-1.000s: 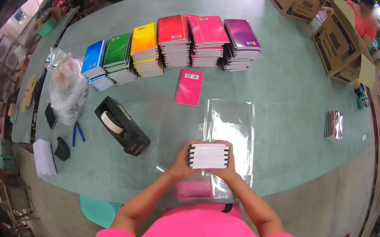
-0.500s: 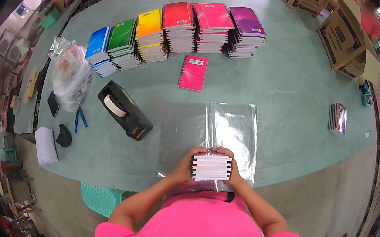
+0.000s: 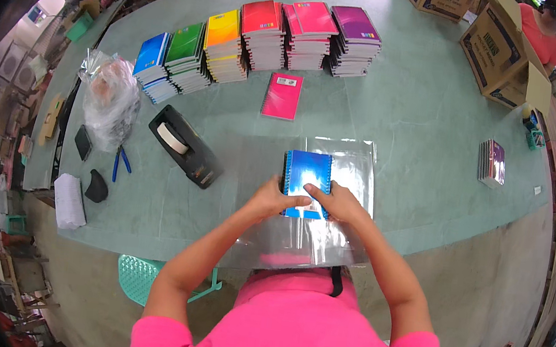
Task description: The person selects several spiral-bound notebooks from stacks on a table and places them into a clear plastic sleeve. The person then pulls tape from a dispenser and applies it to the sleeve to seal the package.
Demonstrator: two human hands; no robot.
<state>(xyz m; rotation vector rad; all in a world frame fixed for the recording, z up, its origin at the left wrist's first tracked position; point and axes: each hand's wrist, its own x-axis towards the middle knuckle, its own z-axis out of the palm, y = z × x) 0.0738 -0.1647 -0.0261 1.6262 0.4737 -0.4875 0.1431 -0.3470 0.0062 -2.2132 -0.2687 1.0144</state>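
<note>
A small stack of spiral notebooks (image 3: 309,168) with a blue cover on top lies flat, covers facing up. My left hand (image 3: 270,200) grips its left side, thumb across the lower cover. On the opposite side, my right hand (image 3: 342,203) holds the stack with its thumb on the cover too. Beneath it, clear plastic sheeting (image 3: 358,176) is spread on the green table (image 3: 428,122). Beyond the plastic lies a single pink notebook (image 3: 282,98).
Piles of blue (image 3: 152,56), green (image 3: 186,45), yellow (image 3: 223,31), red (image 3: 263,17), pink (image 3: 311,20) and purple notebooks (image 3: 356,26) line the far side. A tape dispenser (image 3: 191,157), blue-handled pliers (image 3: 120,164) and a plastic bag (image 3: 109,106) are left. Cardboard boxes (image 3: 493,57) and a person (image 3: 540,35) are far right.
The notebook stack has been tipped from showing its page edges to lying with the blue cover up. Both hands have moved it away from my body, over the middle of the plastic.
</note>
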